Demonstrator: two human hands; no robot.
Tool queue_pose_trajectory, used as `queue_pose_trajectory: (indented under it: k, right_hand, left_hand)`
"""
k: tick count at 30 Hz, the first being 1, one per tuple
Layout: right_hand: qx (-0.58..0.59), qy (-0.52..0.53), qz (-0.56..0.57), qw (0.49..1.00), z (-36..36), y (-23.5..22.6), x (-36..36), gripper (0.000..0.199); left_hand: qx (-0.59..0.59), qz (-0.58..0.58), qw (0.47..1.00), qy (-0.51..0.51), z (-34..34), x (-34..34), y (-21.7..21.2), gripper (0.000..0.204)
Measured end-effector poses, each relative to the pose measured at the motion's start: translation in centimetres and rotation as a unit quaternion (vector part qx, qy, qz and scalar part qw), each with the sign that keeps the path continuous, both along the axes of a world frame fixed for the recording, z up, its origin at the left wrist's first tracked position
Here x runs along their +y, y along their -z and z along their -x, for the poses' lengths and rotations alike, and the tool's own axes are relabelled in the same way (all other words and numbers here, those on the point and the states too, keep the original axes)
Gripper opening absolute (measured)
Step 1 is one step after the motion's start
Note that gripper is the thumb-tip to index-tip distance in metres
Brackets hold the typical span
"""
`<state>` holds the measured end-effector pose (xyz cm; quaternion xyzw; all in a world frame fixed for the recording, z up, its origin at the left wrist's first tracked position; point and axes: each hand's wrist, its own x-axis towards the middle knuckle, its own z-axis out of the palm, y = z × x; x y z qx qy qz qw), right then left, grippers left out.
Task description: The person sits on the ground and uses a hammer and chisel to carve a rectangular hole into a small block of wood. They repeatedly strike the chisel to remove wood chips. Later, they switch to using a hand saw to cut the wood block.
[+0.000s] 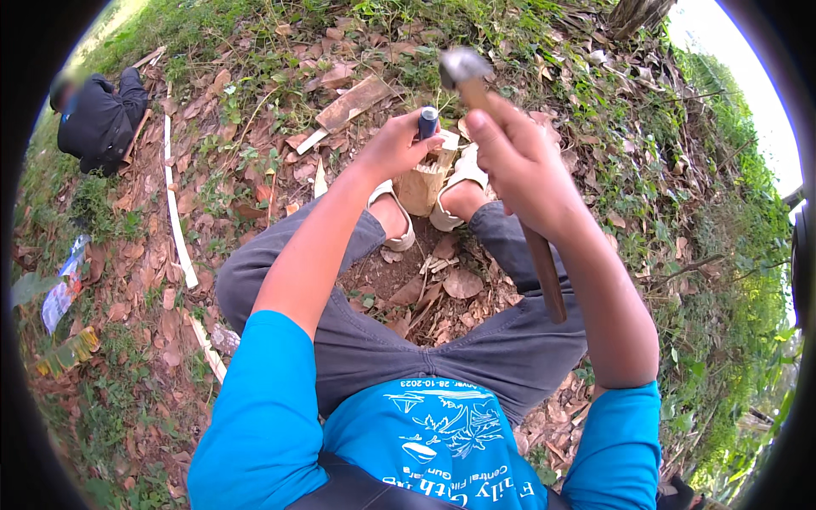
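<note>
My left hand [393, 151] is closed round the dark blue handle of a chisel [427, 126], which stands upright with its metal-capped end up; its blade is hidden. Beneath it a pale wood block [419, 194] is held between my two feet, its top cut and splintered. My right hand [529, 170] grips a hammer [466, 70] by its brown wooden handle. The metal head is raised above and to the right of the chisel, apart from it, while the handle's lower end points back toward my right knee.
Wood chips [438, 263] and dry leaves lie between my legs. A flat board [353, 102] rests beyond my left hand. Long pale strips [174, 204] lie on the left, near a crumpled plastic wrapper [64, 285]. Another person [100, 119] sits at the far left.
</note>
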<state>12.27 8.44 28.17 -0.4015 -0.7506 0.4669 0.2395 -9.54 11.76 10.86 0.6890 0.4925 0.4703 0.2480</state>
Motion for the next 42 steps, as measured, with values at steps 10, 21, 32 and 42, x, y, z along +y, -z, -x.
queue_pose_trajectory:
  k: [10,21,32,42]
  right_hand:
    - [0.011,-0.051,0.006,0.999,-0.7,4.2,-0.5,0.053]
    - [0.185,0.028,0.141,0.972,-4.0,0.1,-4.3,0.052]
    - [0.197,0.090,0.187,0.958,-7.1,2.2,-5.0,0.049]
    - [0.176,0.107,0.194,0.959,-7.0,2.8,-4.8,0.052]
  left_hand:
    - [-0.018,-0.002,1.000,0.018,-1.3,-2.1,2.5,0.011]
    - [-0.063,-0.029,0.988,-0.135,-0.8,-1.6,-2.1,0.023]
    - [-0.022,-0.117,0.970,-0.213,-2.2,-0.7,1.6,0.029]
    - [-0.050,-0.089,0.980,-0.173,-3.4,-0.6,0.9,0.029]
